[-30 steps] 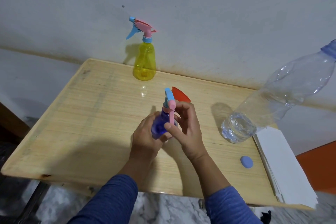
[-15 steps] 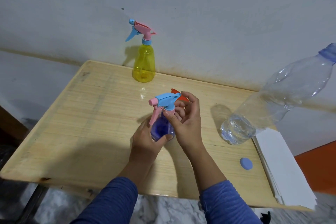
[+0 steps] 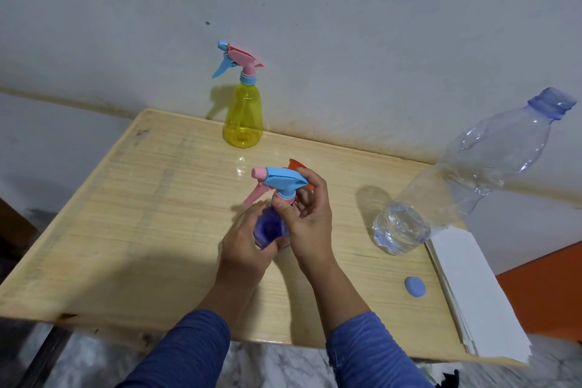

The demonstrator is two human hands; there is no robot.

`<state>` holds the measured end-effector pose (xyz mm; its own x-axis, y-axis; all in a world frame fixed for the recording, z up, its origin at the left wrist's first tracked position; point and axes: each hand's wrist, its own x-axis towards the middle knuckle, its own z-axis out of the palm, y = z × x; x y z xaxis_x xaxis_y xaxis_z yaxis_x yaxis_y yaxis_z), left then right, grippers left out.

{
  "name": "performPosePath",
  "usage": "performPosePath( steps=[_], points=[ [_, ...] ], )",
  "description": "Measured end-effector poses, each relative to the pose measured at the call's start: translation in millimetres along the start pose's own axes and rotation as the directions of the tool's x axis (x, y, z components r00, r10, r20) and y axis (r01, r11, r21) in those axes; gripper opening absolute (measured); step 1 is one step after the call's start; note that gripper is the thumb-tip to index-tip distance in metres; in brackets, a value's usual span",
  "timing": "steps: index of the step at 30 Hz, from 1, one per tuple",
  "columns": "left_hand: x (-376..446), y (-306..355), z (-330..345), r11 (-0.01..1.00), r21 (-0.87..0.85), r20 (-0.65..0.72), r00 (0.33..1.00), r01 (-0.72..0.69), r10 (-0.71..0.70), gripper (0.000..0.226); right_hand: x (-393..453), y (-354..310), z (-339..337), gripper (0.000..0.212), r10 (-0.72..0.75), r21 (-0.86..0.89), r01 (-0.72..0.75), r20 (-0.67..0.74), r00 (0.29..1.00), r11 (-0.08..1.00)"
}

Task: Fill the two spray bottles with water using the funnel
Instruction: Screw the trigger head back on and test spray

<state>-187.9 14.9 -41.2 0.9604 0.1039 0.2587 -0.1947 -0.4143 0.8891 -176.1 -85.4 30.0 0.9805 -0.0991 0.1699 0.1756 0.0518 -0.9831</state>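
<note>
A blue spray bottle (image 3: 270, 225) stands at the middle of the wooden table (image 3: 132, 224). My left hand (image 3: 248, 241) wraps its body. My right hand (image 3: 310, 214) pinches the collar under its blue and pink trigger head (image 3: 280, 181), whose nozzle points left. A red funnel (image 3: 297, 164) peeks out behind my right hand, mostly hidden. A yellow spray bottle (image 3: 243, 116) with a pink and blue head stands at the back by the wall. A large clear water bottle (image 3: 466, 176), uncapped and with a little water in it, stands at the right.
A blue bottle cap (image 3: 415, 286) lies near the front right. A stack of white paper (image 3: 472, 296) lies along the table's right edge. The wall (image 3: 346, 25) runs right behind the table. A small wet patch (image 3: 242, 167) glistens behind the blue bottle.
The trigger head of the blue bottle has turned: its nozzle pointed toward me a second ago and now points left. My right hand's fingers shifted around the collar. My left hand stayed on the body.
</note>
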Motion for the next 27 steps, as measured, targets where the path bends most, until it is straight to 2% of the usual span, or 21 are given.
performPosePath(
  steps=[6, 14, 17, 20, 24, 27],
  points=[
    [1, -1, 1, 0.999, 0.013, 0.022, 0.999, 0.042, -0.043, 0.072, 4, -3, -7, 0.048, 0.027, -0.012, -0.026, 0.098, 0.995, 1.000],
    [1, 0, 0, 1.000, 0.008, 0.020, 0.999, 0.025, -0.025, 0.067, 4, 2, -8, 0.055, -0.058, -0.138, 0.069, 0.083, 0.995, 0.988],
    [1, 2, 0, 1.000, 0.000, 0.018, 1.000, 0.024, -0.024, 0.063, 4, 4, 1, 0.060, -0.036, -0.102, 0.036, 0.010, 0.999, 0.994],
    [1, 4, -1, 1.000, 0.005, 0.013, 1.000, 0.017, -0.017, 0.060, 5, 3, 5, 0.075, 0.027, -0.003, -0.027, -0.025, 0.999, 1.000],
    [0, 3, -1, 1.000, 0.013, 0.015, 1.000, 0.009, -0.009, 0.059, 5, 0, -2, 0.095, 0.035, 0.014, -0.037, 0.071, 0.997, 0.999],
    [1, 1, 0, 1.000, -0.002, 0.020, 1.000, 0.012, -0.012, 0.064, 3, 2, -5, 0.083, 0.032, 0.041, -0.037, 0.117, 0.993, 0.998]
  ],
)
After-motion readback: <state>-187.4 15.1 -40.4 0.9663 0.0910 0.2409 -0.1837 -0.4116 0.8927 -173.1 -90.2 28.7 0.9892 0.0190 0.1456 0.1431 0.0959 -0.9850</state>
